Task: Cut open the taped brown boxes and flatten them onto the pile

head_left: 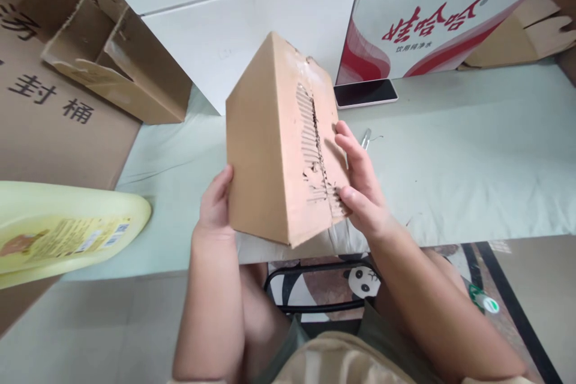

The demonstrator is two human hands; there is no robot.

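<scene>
Left hand [218, 201] up against the near left edge of a cardboard box [254, 156], thumb laid on the plain face, its other fingers out of sight behind the cardboard, so how far they wrap cannot be told. Right hand [364, 189] now, half curled, fingertips and thumb apart on the torn side; together the two have hold of the box, tilted between them, its underside hidden. Ragged rips and a striped patch run just left of the right thumb.

Just beyond the right fingers, a slim clear item [366, 138], partly covered and hard to identify, lies on the pale green cloth [472, 156]. Farther out from that hand comes a dark-screened phone [366, 93], its left end meeting the box's outline. Past it stands a white carton [432, 24] with red lettering, top cropped.

Over to the left hand's outer side: a yellow bottle [67, 234], cut off by the frame, its small print unreadable. Beyond that, an opened brown box [148, 81] partly covers a big printed carton [58, 108], also cropped.
</scene>
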